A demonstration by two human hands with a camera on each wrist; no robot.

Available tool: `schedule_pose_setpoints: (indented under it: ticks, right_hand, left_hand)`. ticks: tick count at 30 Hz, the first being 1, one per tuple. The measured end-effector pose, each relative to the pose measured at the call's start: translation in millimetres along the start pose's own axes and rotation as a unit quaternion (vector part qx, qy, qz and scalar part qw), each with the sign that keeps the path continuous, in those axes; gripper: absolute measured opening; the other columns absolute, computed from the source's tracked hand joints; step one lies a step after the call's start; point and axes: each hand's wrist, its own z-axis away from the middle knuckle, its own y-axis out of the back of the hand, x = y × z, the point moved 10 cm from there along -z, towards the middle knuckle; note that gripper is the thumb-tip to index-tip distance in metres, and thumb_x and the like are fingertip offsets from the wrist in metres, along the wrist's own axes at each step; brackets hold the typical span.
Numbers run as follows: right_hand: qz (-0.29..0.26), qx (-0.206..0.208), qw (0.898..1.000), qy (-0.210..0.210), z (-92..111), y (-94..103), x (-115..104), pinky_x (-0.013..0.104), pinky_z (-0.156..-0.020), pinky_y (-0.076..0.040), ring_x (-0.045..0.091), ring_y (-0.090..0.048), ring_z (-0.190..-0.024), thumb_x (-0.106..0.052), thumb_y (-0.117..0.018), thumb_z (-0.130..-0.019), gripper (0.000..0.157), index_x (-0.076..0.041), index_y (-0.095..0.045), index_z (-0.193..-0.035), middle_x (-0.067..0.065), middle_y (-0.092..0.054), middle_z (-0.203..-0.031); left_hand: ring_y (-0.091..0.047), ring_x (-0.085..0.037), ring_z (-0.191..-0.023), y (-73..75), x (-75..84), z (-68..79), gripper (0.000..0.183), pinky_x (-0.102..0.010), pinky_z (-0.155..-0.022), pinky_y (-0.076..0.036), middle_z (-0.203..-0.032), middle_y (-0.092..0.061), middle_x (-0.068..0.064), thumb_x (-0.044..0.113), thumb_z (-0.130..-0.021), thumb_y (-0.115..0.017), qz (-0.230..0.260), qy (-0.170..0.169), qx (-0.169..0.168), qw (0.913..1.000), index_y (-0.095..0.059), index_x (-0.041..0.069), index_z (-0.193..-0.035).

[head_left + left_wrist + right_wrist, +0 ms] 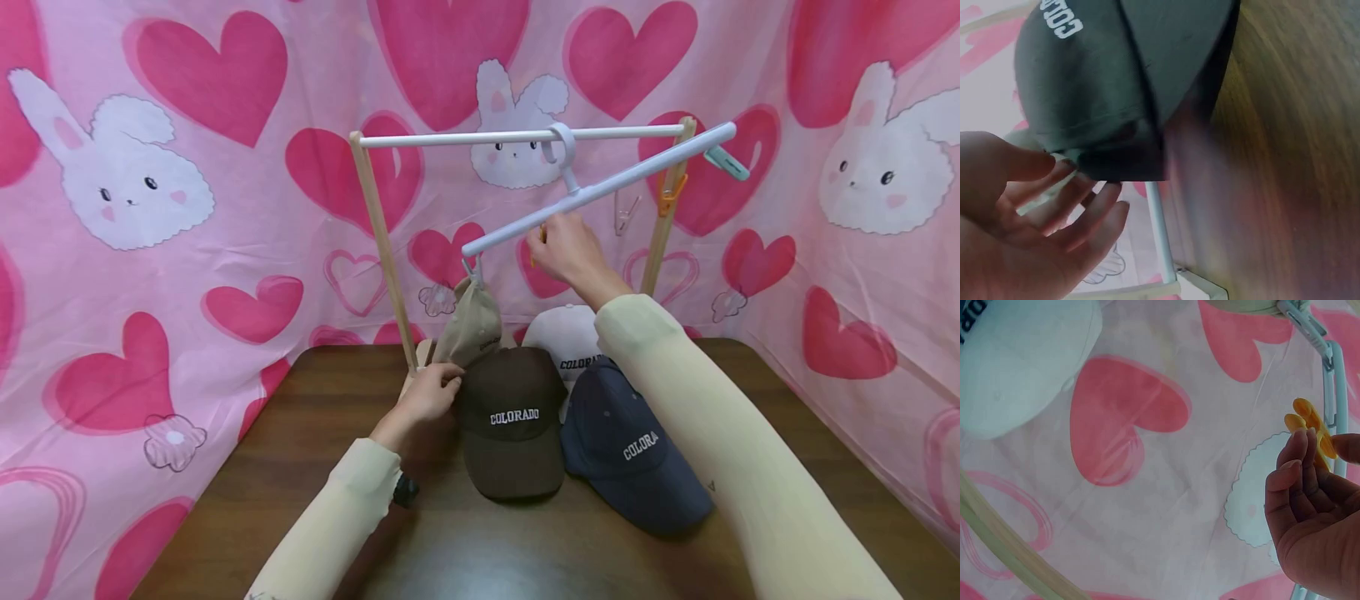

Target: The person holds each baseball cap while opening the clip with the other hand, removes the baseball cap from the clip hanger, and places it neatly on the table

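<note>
A pale hanger [600,190] hooks over a white rod and tilts, its left end low. A beige cap [476,321] hangs from a clip at that low end. My right hand [567,247] is raised under the hanger and pinches a yellow clip [1315,428] between thumb and fingers. My left hand [429,392] is low beside a brown cap [513,417], thumb and fingers loosely bent at the cap's back edge [1107,165]. White lettering reads COLORADO on the brown cap, which sits brim forward.
A navy cap [630,450] and a white cap [562,325] lie to the right on the wooden table [300,500]. Wooden posts [382,250] hold the rod. A teal clip [727,163], an orange clip [672,196] and a clear clip [624,215] hang at the hanger's right. Patterned pink cloth [225,208] surrounds the table.
</note>
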Motion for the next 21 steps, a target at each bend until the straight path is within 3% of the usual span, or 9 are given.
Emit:
schedule_pose_setpoints:
  ticks: [6, 10, 15, 21]
  right_hand:
    - [-0.007, -0.016, 1.0, -0.006, 1, -0.3, -3, 0.029, -0.047, -0.036, 0.02, -0.043, -0.052, -0.024, -0.049, -0.103, 0.031, -0.005, -0.055, -0.078, 0.005, -0.043, -0.06]
    - [-0.009, -0.014, 1.0, -0.01, 1, 0.1, -3, 0.03, -0.047, -0.038, 0.02, -0.044, -0.052, -0.024, -0.05, -0.103, 0.028, -0.007, -0.054, -0.081, 0.006, -0.045, -0.062]
    - [-0.009, -0.012, 1.0, -0.016, 3, -0.4, -1, 0.029, -0.046, -0.037, 0.02, -0.043, -0.051, -0.025, -0.05, -0.103, 0.03, -0.008, -0.053, -0.079, 0.005, -0.044, -0.06]
    - [-0.001, -0.002, 1.0, -0.01, 5, 0.3, -1, 0.03, -0.045, -0.034, 0.019, -0.04, -0.049, -0.024, -0.051, -0.102, 0.035, -0.007, -0.052, -0.072, 0.004, -0.041, -0.057]
  left_hand:
    - [-0.067, -0.029, -0.09, 29.4, -13.9, 1.0, 0.006, -0.044, -0.082, -0.055, -0.089, -0.074, -0.008, 0.009, -0.092, -0.072, 0.031, 0.039, 0.105, 0.9932, -0.075, 0.005, -0.09]
    - [-0.068, -0.028, -0.087, 40.8, -28.6, 2.1, 0.017, -0.041, -0.078, -0.055, -0.086, -0.072, -0.009, 0.01, -0.084, -0.081, 0.063, 0.075, 0.161, 0.9822, -0.068, 0.003, -0.092]
    - [-0.07, -0.034, -0.1, 35.9, -46.1, -0.8, 0.043, -0.044, -0.085, -0.058, -0.108, -0.069, -0.02, 0.005, -0.082, -0.082, 0.129, 0.102, 0.158, 0.9737, -0.063, -0.002, -0.12]
    - [-0.065, -0.039, -0.116, 23.3, -55.4, -6.0, 0.033, -0.047, -0.092, -0.057, -0.122, -0.066, -0.025, 0.002, -0.093, -0.072, 0.195, 0.119, 0.113, 0.967, -0.066, -0.006, -0.125]
